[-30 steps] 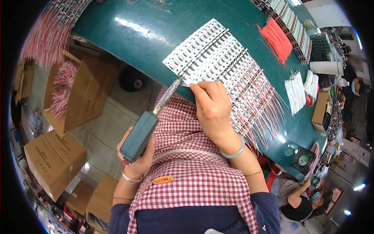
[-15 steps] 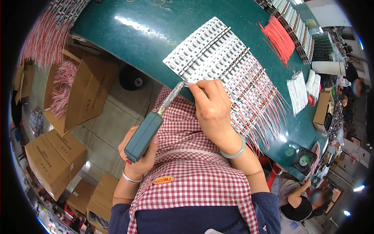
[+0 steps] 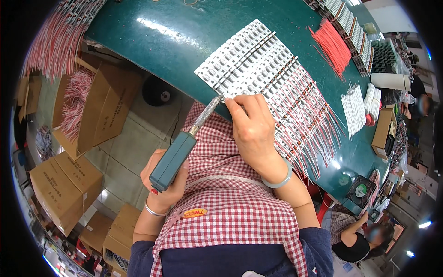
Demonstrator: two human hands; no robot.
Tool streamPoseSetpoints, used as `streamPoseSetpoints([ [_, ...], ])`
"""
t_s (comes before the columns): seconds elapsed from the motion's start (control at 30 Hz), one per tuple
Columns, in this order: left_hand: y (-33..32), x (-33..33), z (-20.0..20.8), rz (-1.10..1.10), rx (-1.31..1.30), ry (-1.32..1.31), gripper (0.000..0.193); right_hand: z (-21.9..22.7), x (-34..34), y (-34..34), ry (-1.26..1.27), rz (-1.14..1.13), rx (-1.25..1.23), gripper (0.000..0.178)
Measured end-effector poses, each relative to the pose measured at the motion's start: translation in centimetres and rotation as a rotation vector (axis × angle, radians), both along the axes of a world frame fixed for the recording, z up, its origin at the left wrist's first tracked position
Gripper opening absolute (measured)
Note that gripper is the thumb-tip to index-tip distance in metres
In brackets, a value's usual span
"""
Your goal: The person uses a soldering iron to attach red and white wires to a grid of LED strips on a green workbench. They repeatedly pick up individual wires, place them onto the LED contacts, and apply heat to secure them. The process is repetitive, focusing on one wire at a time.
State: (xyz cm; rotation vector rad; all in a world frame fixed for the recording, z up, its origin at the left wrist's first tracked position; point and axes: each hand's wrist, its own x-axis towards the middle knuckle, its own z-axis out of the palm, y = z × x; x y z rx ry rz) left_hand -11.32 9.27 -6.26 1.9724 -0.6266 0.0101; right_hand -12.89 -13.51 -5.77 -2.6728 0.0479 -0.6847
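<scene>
My left hand (image 3: 167, 182) is wrapped round the dark green body of a gun-shaped soldering iron (image 3: 173, 161). Its long silvery barrel slants up to the near-left edge of a panel of white circuit boards (image 3: 251, 60) on the table. Beside the iron's tip, my right hand (image 3: 251, 122) is closed in a pinch at the panel's edge. Whatever lies between its thumb and finger is too small to make out. Red and white wires (image 3: 309, 111) trail from the boards on the panel's right side, partly passing behind my right wrist.
On the green table (image 3: 184, 60) lie a bundle of red wires (image 3: 331, 46) and bundles of white wires (image 3: 353, 111). Stacked boards (image 3: 346, 27) stand at the far right, with a small fan (image 3: 360, 190) nearer. Cardboard boxes (image 3: 104, 101) sit on the floor at left. Another person (image 3: 355, 237) works at right.
Almost nothing differs. Both hands and the soldering iron have shifted very slightly in the picture, the iron's tip staying at the panel's edge beside my right fingers.
</scene>
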Motion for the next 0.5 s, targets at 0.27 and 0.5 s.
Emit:
streamPoseSetpoints([
  [0.27,2.0,-1.4,-1.9,0.03,-0.013,0.118,0.018,0.0,-0.1,0.0,0.001,-0.009,0.002,0.026],
  [0.5,1.8,-1.4,-1.8,0.039,-0.023,0.135,0.022,0.1,0.0,0.0,-0.008,-0.011,0.02,0.027],
])
